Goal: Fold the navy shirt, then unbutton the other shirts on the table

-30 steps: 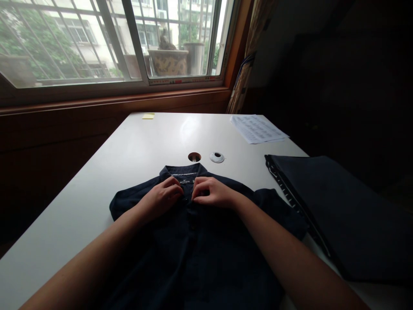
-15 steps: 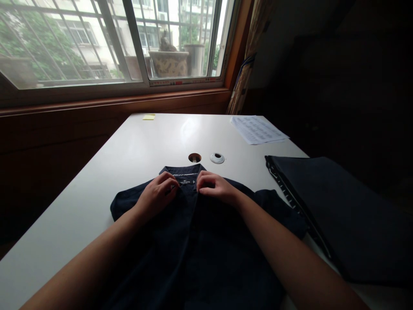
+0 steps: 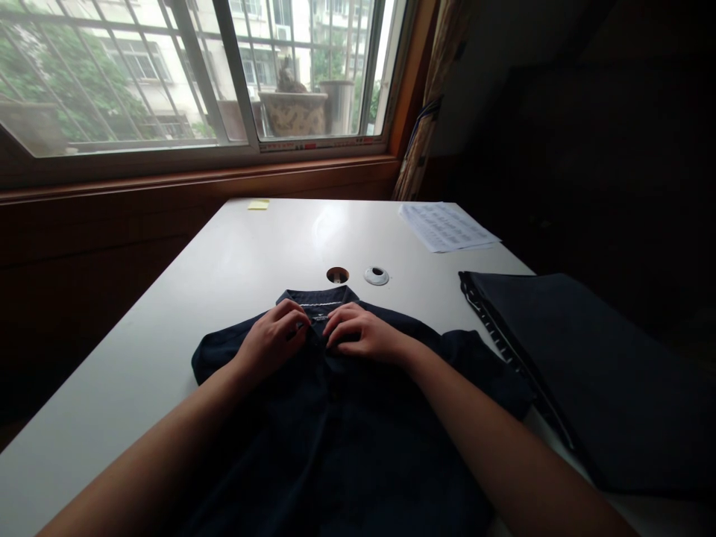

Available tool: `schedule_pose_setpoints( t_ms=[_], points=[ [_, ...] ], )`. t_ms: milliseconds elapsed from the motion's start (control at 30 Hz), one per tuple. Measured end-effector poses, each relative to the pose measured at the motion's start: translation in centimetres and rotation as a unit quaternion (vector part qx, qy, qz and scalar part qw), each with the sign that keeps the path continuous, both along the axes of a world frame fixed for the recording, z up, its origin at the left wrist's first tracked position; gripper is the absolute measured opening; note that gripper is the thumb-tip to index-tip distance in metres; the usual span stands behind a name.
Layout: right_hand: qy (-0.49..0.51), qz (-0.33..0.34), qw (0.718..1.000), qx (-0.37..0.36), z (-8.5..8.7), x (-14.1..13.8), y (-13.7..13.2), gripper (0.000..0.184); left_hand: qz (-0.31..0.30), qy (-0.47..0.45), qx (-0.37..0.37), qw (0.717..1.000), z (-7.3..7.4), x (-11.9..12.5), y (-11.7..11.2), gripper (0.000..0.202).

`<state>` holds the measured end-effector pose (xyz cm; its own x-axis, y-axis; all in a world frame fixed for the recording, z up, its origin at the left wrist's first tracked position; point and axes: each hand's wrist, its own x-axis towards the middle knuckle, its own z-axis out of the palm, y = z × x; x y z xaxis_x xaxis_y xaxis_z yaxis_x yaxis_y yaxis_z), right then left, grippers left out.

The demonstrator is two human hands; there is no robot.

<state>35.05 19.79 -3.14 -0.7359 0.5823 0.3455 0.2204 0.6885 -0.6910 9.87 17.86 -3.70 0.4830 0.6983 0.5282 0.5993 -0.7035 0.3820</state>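
Note:
A dark navy polo shirt (image 3: 347, 432) lies face up on the white table (image 3: 235, 261), collar pointing away from me. My left hand (image 3: 272, 343) pinches the left edge of the placket just below the collar (image 3: 318, 298). My right hand (image 3: 361, 335) pinches the right edge beside it, fingers curled. The fingertips of both hands nearly meet at the top of the shirt's opening. Whether a button sits between them is hidden by the fingers.
A folded dark garment with a striped edge (image 3: 587, 373) lies at the right. Printed sheets of paper (image 3: 444, 225) rest at the far right corner. A cable hole (image 3: 337, 274), its white cap (image 3: 377, 276) and a yellow sticky note (image 3: 258, 204) lie beyond the shirt.
Half a second ago my hands held the placket spread apart near the collar. Now the right hand has shifted left, and the two edges are brought together.

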Motion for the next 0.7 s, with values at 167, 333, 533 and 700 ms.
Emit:
schedule_pose_setpoints(
  t_ms=[167,333,533,700],
  points=[
    [0.041,-0.024,0.997,-0.064,0.36,0.38,-0.03,0.009,-0.004,0.000,-0.009,1.000,0.09,-0.09,-0.03,0.011],
    [0.031,-0.016,0.996,-0.083,0.79,0.47,-0.15,0.008,-0.010,0.000,-0.020,1.000,0.05,-0.13,-0.06,0.011],
    [0.011,-0.006,0.997,-0.078,0.75,0.36,-0.18,0.007,-0.013,0.012,-0.031,0.999,-0.09,-0.08,-0.10,0.010],
    [0.004,-0.012,0.997,-0.075,0.89,0.42,-0.23,0.013,-0.028,0.017,-0.027,0.999,-0.07,-0.25,-0.16,0.012]
  ],
)
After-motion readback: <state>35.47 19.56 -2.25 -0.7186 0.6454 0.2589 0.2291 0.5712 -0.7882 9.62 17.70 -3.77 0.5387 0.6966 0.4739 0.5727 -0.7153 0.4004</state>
